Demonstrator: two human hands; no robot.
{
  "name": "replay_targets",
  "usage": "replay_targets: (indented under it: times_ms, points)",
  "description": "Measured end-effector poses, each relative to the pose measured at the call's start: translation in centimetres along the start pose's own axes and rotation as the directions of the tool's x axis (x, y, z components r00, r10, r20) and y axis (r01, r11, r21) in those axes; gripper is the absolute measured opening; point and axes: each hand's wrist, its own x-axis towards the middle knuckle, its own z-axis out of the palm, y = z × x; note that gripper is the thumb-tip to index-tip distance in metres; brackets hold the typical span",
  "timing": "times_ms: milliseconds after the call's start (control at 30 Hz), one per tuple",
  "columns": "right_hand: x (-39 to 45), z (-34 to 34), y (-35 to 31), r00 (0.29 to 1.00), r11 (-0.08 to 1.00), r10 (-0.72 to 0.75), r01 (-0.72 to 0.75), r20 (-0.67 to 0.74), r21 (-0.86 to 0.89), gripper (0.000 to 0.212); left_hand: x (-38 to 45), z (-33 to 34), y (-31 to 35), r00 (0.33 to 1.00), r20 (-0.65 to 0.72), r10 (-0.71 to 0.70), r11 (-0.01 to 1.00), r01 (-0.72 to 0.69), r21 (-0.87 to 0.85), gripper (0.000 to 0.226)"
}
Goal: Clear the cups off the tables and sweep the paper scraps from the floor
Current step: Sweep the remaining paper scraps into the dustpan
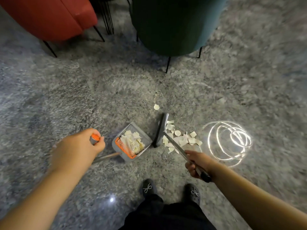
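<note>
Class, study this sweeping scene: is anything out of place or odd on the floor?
Yes. One round paper scrap lies alone on the floor beyond the broom head, apart from the main scrap pile beside it. The dustpan already holds scraps. The bright swirl looks like reflected light, not a spill.

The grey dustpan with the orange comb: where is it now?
In the head view, the grey dustpan stands on the floor centre-left, just left of the grey broom head, with paper scraps inside.
</note>
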Motion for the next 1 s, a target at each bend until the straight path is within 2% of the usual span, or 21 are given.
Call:
replay_targets:
  times_ms: [167,300,367,500,633,767,867,1000]
  points:
    - [-0.9,-1.7,0.0,0.998,0.994,0.053,-0.055,0.019,0.09,0.022,0.4,1.0,2.4,0.996,0.056,0.074,0.997,-0.074,-0.008,0.017]
    - [-1.0,-2.1,-0.4,0.997,0.997,0.076,-0.076,0.006,0.001,0.016,0.0,1.4,3.6,0.994,0.059,0.097,0.995,-0.096,-0.024,0.018]
    - [-1.5,-2.6,-0.2,0.999,0.999,0.033,-0.033,0.001,-0.04,0.011,-0.2,1.6,4.0,0.993,0.062,0.098,0.995,-0.098,-0.01,0.02]
    - [-3.1,-4.8,0.9,0.985,0.962,-0.167,0.151,-0.051,-0.227,0.022,-0.5,1.9,4.4,0.991,0.046,0.127,0.992,-0.128,0.021,0.025]
    - [-3.9,-7.6,0.4,0.955,0.922,-0.269,0.218,-0.124,-0.321,0.033,-0.9,2.2,5.6,0.982,0.085,0.168,0.984,-0.173,0.048,0.026]
    - [-3.4,-9.8,-1.9,0.925,0.833,-0.343,0.219,-0.163,-0.509,0.033,-0.3,2.6,7.7,0.969,0.208,0.13,0.986,-0.148,0.072,0.027]
    - [-2.9,-11.4,-3.7,0.905,0.741,-0.383,0.182,-0.185,-0.646,0.024,-0.2,3.1,9.5,0.972,0.197,0.126,0.989,-0.139,0.055,0.025]
    - [-2.3,-12.6,-5.4,0.908,0.645,-0.367,0.09,-0.203,-0.759,0.019,-0.1,4.3,10.9,0.973,0.196,0.12,0.989,-0.133,0.057,0.025]
